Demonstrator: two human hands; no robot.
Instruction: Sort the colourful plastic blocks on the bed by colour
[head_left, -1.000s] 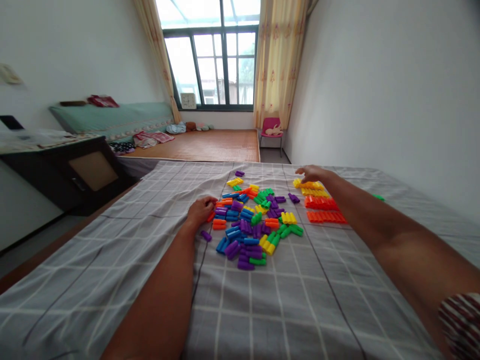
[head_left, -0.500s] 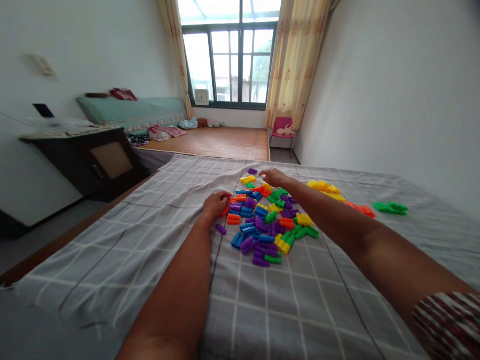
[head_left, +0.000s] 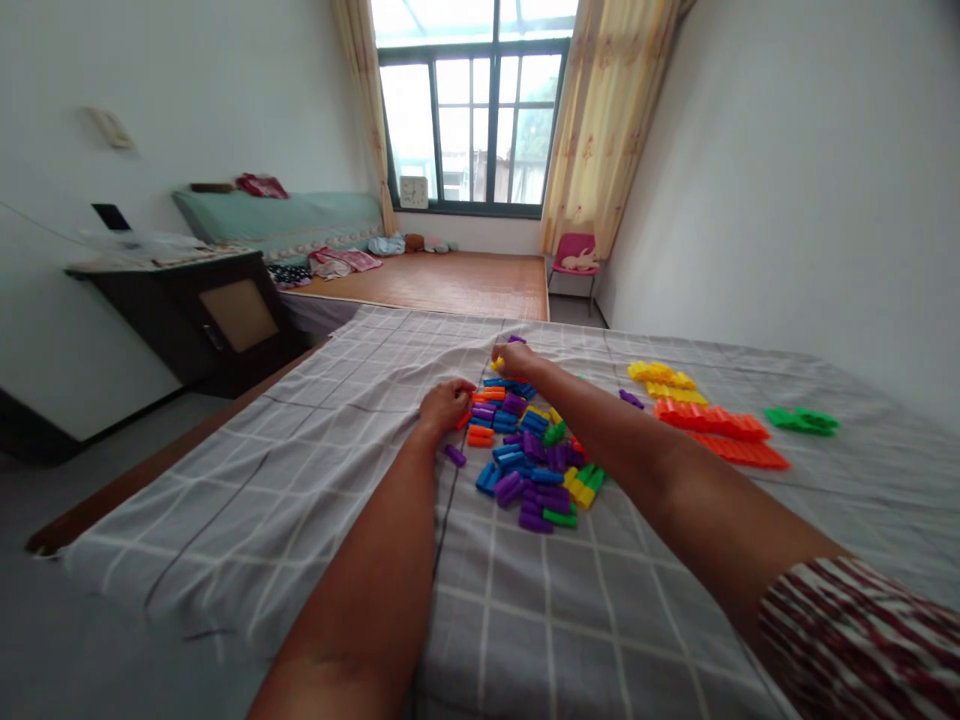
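Note:
Purple, blue, orange, yellow and green plastic pieces lie in a loose heap (head_left: 532, 445) on a grey checked cloth (head_left: 337, 450). At the heap's left edge rests my left hand (head_left: 448, 403), fingers curled against orange pieces; what it grips, if anything, is hidden. My right hand (head_left: 514, 360) is at the far edge, fingers bent down onto a yellow piece (head_left: 497, 365). A purple piece (head_left: 454, 455) lies alone below my left hand. Right of my right forearm are yellow pieces (head_left: 664, 377), orange rows (head_left: 712, 422) and green pieces (head_left: 801, 421).
Behind the cloth-covered surface is a low bed (head_left: 465, 285) with a mat. A dark cabinet (head_left: 240, 310) stands at the left, and a pink chair (head_left: 576, 255) is at the back right near the curtain. Another purple piece (head_left: 631, 399) lies apart, right of my right forearm.
My right hand has moved left to the yellow piece at the far edge. My left hand stays beside the orange pieces. The view has shifted slightly, and the orange rows show more fully.

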